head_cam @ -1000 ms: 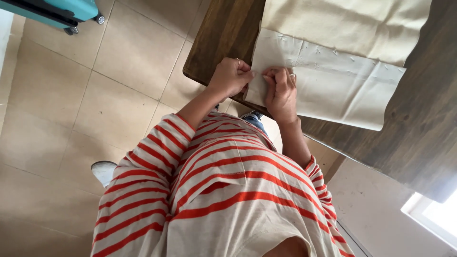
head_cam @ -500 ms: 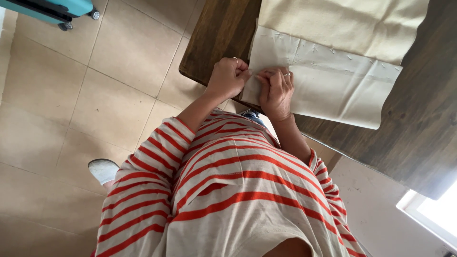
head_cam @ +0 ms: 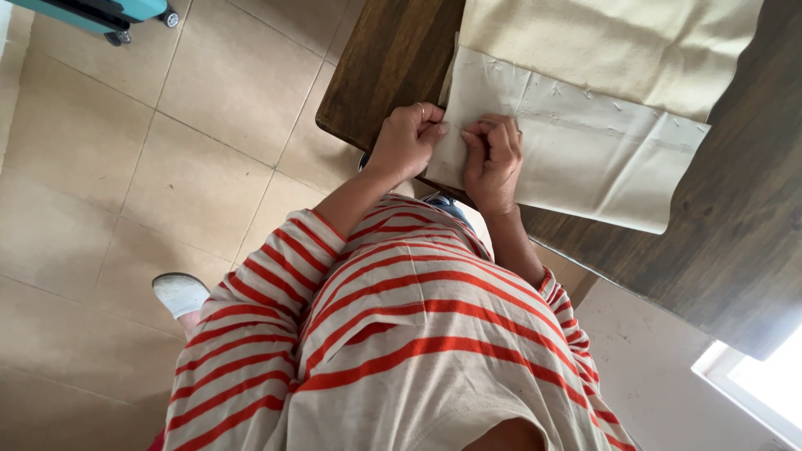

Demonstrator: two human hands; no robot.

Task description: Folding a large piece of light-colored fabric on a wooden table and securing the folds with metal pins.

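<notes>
Two hands at work on pale cloth [head_cam: 585, 159] at the near left corner of a dark wooden table [head_cam: 393, 58].

Left hand [head_cam: 405, 138]: closed into a loose fist, thumb and fingers pinching the left edge of the cloth. Right hand [head_cam: 493, 163]: fingers curled, tips pressed down on the cloth just beside the left hand, almost touching it. Anything held between the fingertips too small to tell.

Cloth lying flat, lower edge hanging slightly over the table edge toward the striped shirt [head_cam: 401, 351]. Second, larger sheet of cream cloth [head_cam: 618, 42] above it, overlapping; one folded piece or two separate pieces, cannot tell.

Progress, judged from the lay of things: a row of small stitch marks [head_cam: 551, 88] already in place along the upper edge of the flat piece, from near the left corner toward the right. Both hands at the left end of that row. Lower and right edges bare of marks. Probably partway, not finished.

Count:
- hands: two
- cloth layers: two
- stitch marks: about six visible, small, count uncertain
- rings: one on the left hand, perhaps one on the right
- table: one
- shoe [head_cam: 180, 292], white, on the tiled floor [head_cam: 125, 167]: one
- teal wheeled case [head_cam: 109, 12], top left, well apart: one
</notes>
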